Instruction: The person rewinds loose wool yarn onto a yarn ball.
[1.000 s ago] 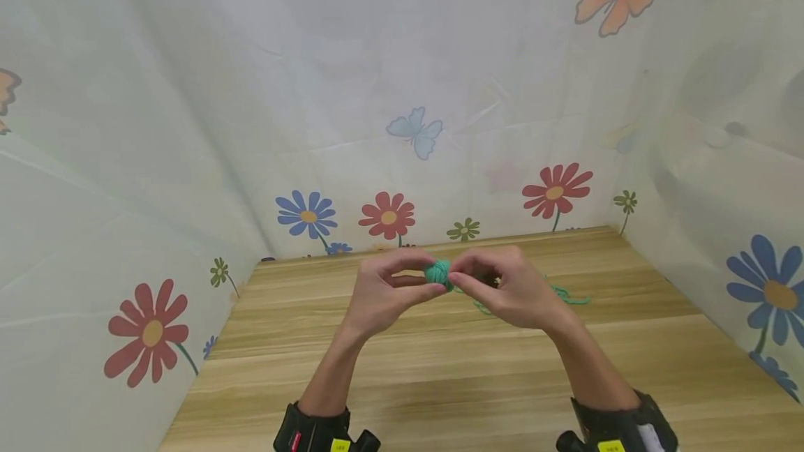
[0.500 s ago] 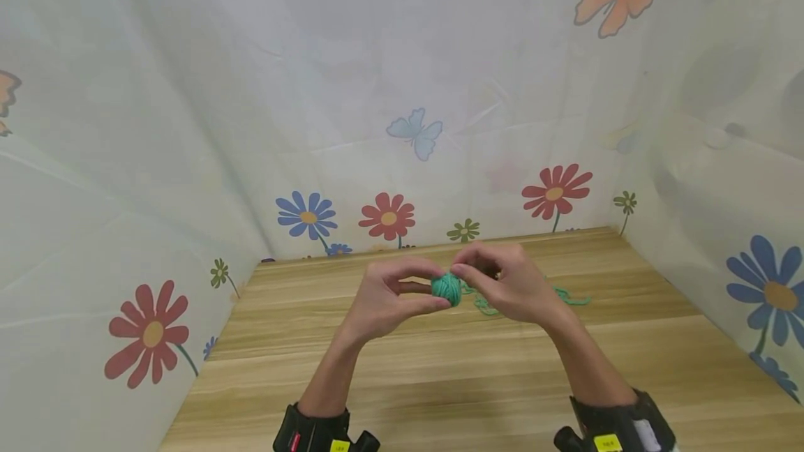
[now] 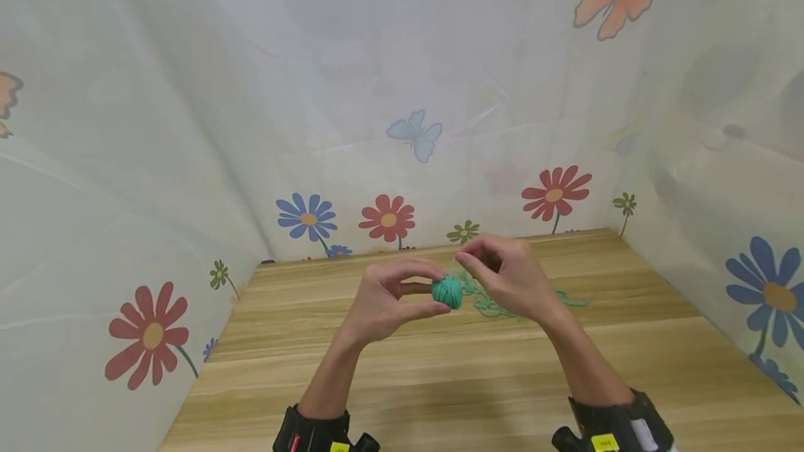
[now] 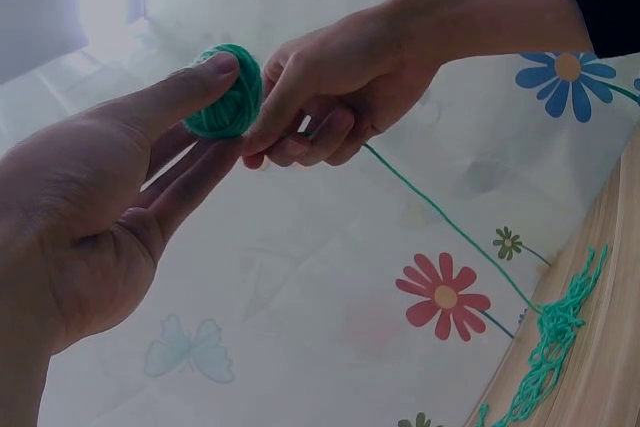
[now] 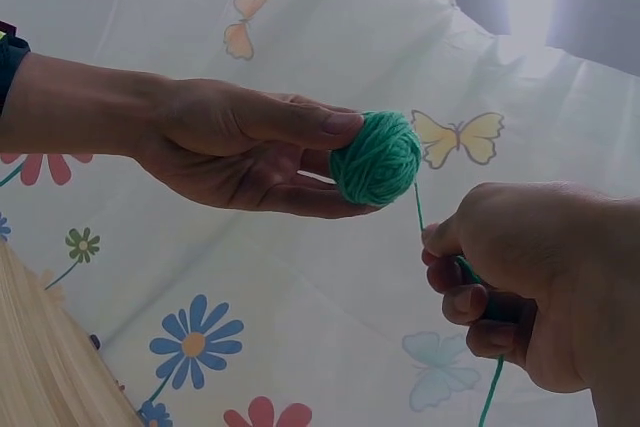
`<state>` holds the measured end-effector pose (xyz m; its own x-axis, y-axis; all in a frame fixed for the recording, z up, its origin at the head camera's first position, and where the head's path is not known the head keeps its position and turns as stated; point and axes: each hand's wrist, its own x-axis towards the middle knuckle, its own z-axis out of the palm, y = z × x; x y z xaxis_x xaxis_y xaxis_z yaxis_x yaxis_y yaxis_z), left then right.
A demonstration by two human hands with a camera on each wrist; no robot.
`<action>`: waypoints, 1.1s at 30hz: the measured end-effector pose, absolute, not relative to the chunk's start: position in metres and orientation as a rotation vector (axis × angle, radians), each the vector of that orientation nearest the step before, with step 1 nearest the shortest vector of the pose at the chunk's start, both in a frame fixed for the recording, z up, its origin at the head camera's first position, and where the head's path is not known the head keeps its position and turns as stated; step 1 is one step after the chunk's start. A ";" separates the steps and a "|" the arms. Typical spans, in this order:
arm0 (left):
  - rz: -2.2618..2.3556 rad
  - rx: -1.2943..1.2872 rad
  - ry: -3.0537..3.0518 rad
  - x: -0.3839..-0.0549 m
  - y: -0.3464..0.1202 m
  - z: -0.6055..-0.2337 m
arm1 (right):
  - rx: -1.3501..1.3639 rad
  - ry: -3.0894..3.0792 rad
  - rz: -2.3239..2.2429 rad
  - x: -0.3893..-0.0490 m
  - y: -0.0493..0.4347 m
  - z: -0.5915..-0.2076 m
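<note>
A small ball of green yarn is held above the table between the thumb and fingertips of my left hand. Just right of it, my right hand pinches the yarn strand, which runs taut from the ball in the right wrist view. The strand passes through the right hand's curled fingers and comes out below. In the left wrist view it leads down to a loose heap of green yarn on the table. The right hand partly hides that heap in the head view.
The wood-grain table spreads under both hands. A pale curtain printed with flowers and butterflies stands at the back and along both sides. Each wrist wears a black band.
My right hand has drawn away from the ball, up and slightly to the right, with the strand. The left hand has lowered slightly, and the ball has turned into fuller view.
</note>
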<state>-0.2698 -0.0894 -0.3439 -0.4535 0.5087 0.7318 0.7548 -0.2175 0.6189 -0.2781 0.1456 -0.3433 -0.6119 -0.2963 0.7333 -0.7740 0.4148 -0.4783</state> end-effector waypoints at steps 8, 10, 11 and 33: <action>-1.742 -1.472 -1.737 -0.270 -0.089 -0.346 | 1.087 -2.213 1.040 -0.280 0.143 -0.349; -1.753 -1.447 -1.714 -0.269 -0.089 -0.346 | 1.139 -2.222 1.035 -0.280 0.142 -0.351; -1.757 -1.432 -1.705 -0.270 -0.089 -0.346 | 1.164 -2.224 1.038 -0.279 0.142 -0.351; -1.673 -1.214 -1.727 -0.273 -0.087 -0.343 | 1.490 -2.010 1.265 -0.262 0.145 -0.336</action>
